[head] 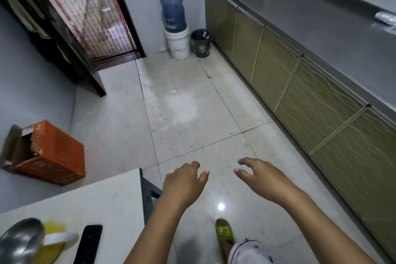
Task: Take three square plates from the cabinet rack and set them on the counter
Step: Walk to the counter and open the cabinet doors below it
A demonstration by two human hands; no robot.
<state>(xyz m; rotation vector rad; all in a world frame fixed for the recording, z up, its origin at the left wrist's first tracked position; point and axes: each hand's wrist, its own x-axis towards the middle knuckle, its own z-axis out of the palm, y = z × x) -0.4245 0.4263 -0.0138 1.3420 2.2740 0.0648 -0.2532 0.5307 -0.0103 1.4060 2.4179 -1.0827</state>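
Just now both hands hang empty over the pale tiled floor (188, 103): the left hand (184, 182) loosely curled, the right hand (259, 176) with fingers spread and bent. Off to the right hand's far side runs the steel counter (321, 25) above shut green cabinet doors (317, 100); any square plates are out of sight.
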